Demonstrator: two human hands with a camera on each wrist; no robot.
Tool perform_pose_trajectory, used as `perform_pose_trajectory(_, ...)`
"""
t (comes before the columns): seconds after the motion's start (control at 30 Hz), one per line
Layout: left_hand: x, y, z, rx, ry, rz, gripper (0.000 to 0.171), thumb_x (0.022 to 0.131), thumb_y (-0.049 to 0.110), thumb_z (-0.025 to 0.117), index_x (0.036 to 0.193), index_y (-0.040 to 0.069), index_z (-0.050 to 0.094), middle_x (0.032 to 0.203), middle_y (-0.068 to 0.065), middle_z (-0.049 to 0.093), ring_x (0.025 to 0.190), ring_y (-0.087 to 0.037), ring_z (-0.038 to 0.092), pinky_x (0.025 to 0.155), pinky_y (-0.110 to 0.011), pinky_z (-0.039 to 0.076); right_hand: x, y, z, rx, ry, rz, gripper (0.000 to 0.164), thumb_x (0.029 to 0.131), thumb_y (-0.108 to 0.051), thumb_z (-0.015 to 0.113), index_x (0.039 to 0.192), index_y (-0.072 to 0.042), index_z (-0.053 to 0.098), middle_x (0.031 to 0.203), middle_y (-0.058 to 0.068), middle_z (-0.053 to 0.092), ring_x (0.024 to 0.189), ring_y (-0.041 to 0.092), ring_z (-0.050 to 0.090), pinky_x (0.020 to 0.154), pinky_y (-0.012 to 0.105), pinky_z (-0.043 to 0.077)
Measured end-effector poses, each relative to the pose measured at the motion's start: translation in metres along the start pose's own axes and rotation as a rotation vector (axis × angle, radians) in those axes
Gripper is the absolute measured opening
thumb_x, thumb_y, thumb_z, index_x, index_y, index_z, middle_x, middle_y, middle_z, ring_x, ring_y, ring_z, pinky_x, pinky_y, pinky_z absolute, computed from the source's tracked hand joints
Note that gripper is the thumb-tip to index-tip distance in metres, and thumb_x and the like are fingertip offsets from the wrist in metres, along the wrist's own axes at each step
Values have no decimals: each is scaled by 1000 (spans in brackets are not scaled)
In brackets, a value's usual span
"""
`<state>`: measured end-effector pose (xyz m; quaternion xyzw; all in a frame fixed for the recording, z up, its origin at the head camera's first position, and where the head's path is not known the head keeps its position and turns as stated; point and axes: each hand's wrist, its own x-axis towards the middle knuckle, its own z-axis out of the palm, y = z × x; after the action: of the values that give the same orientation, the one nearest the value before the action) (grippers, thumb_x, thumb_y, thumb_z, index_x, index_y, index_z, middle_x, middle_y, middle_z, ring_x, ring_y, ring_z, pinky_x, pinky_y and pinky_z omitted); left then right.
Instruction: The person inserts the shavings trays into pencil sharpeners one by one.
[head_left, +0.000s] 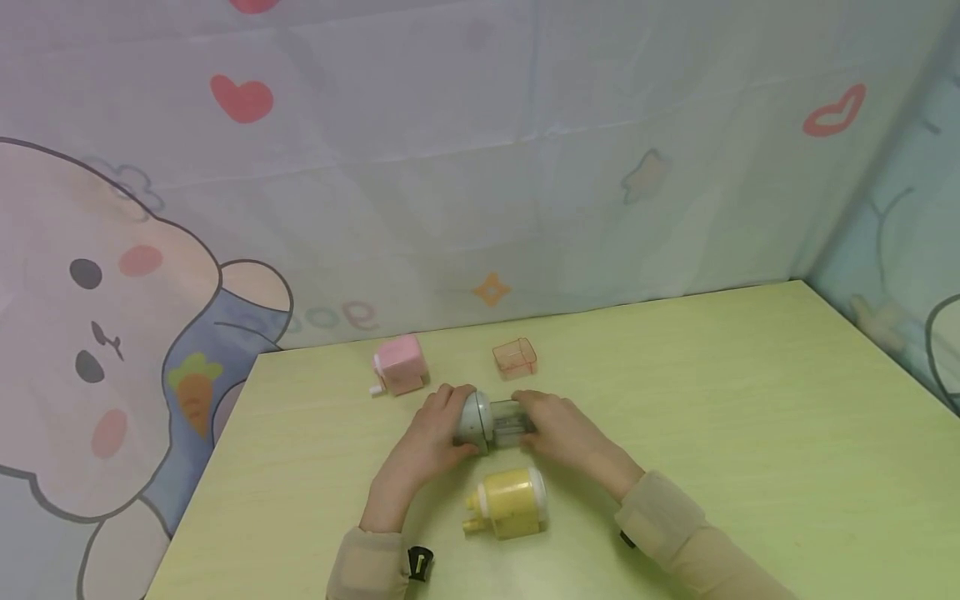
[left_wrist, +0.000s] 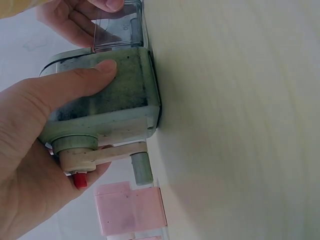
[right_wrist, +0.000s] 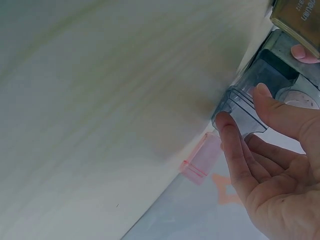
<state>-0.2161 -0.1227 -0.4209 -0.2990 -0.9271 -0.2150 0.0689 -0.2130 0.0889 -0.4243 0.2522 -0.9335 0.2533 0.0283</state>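
A grey-green crank pencil sharpener [head_left: 474, 421] lies in my left hand [head_left: 429, 437] at the middle of the table. My left thumb presses on its broad side in the left wrist view, and the crank handle [left_wrist: 117, 152] points away from the other hand. My right hand [head_left: 564, 429] pinches a clear shavings drawer [right_wrist: 242, 110] between thumb and fingers. The drawer is in line with the sharpener body, its inner end right at the body's opening. Just nearer than both hands stands a yellow crank sharpener [head_left: 512, 502].
A pink crank sharpener [head_left: 401, 365] stands behind my left hand. Behind the clear drawer is a see-through reddish drawer [head_left: 515, 358]. The pale table [head_left: 735, 400] ends at a printed cloth backdrop [head_left: 450, 167].
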Motion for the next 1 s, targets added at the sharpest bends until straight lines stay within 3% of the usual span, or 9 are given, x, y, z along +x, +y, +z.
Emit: perform_pose_trajectory(1.0,0,-2,2,-9,10,28,74,62,14,80,125,7,42,104,-9,51,93,-21,45,81,-40,46,2,-4,3,26,6,-26,55,69,-3,72,118,7,50,116,21,58,97,30,56,83,44,49)
